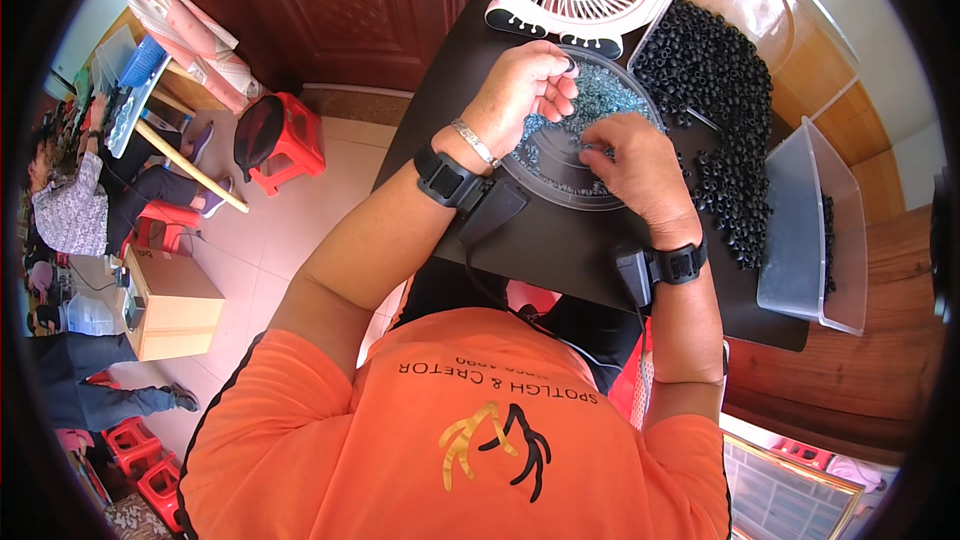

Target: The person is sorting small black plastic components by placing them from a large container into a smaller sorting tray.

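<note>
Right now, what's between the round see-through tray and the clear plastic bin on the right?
In the head view, a loose spread of small black ring-shaped pieces lies between them, on the dark table.

The left hand [522, 92] and right hand [642, 165] are over a round tray [562, 170] of bluish pieces [612, 98].

Smooth clear plastic tray [562, 166], glossy blue pieces [606, 90], satiny black plastic beads [704, 62], matt tabletop [448, 105], cloth shirt [390, 460]
</note>
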The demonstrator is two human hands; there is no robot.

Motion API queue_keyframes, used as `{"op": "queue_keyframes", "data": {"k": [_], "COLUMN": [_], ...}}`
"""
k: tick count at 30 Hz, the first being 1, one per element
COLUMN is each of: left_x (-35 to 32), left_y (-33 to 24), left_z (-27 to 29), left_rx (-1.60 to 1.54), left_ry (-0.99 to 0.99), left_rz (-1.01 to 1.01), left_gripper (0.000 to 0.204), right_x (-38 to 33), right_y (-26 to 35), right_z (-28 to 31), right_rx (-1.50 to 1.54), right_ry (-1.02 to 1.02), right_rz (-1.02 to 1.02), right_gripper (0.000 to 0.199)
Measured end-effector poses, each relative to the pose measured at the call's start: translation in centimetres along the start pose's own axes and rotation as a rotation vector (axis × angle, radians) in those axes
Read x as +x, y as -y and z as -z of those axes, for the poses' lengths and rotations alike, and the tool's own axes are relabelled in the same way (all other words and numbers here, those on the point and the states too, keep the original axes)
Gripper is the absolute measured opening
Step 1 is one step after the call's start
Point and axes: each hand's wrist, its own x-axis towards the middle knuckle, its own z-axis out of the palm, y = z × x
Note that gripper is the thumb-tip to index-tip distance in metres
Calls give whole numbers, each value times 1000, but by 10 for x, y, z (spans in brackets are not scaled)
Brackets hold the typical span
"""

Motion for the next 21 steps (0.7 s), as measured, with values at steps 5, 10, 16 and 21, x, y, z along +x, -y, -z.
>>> {"op": "queue_keyframes", "data": {"k": [5, 10, 16, 21], "left_x": [0, -1, -1, -8], "left_y": [0, 1, 1, 4], "left_z": [-1, 0, -3, -15], "left_rx": [4, 15, 69, 71], "left_ry": [15, 10, 60, 222], "left_rz": [-5, -5, 47, 125], "left_gripper": [18, 18, 18, 19], "right_x": [1, 3, 6, 7], "right_y": [-3, -17, -26, -25], "right_z": [-5, -4, 4, 2], "right_rx": [-182, 154, 647, 1043], "right_ry": [30, -123, -171, -240], "right_rz": [52, -117, -328, -312], "right_gripper": [10, 16, 16, 14]}}
